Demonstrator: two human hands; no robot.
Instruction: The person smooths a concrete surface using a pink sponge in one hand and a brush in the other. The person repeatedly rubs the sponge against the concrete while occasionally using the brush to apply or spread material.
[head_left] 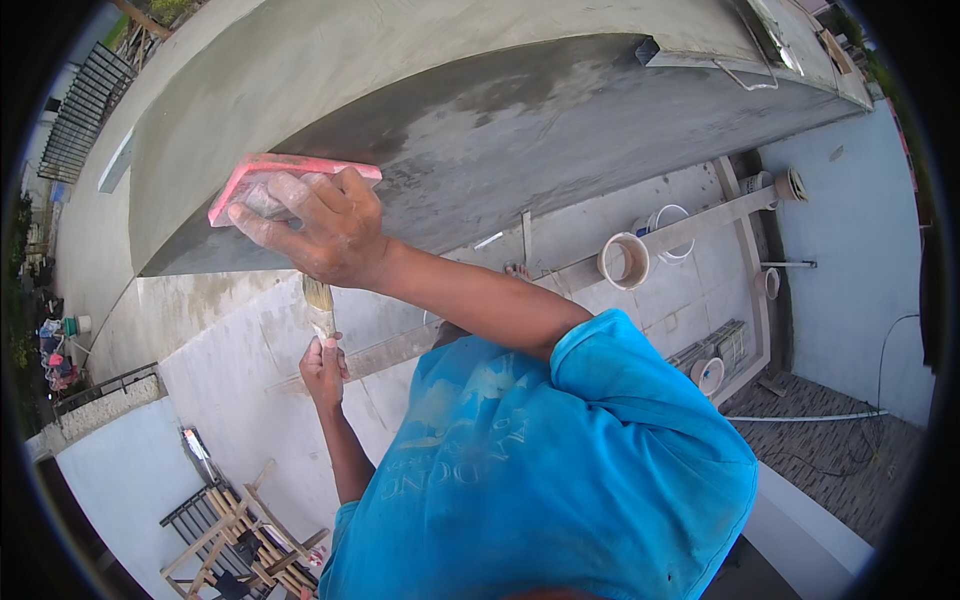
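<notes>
There are one left hand (323,374) and one right hand (335,230), two hands together, with one float (290,163) and one brush (320,308). Of buckets (636,262), at least five can be counted, and of shirts (545,455) only one. The wooden poles (230,520) are several, but their exact number is not clear.

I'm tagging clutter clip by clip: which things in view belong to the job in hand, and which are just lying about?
Belonging to the job:
Pink float, in the right hand against the grey wall
Brush, in the left hand
Probably the tan tub

Apparently lying about:
Wooden poles, lower left
White pipe, right
</notes>
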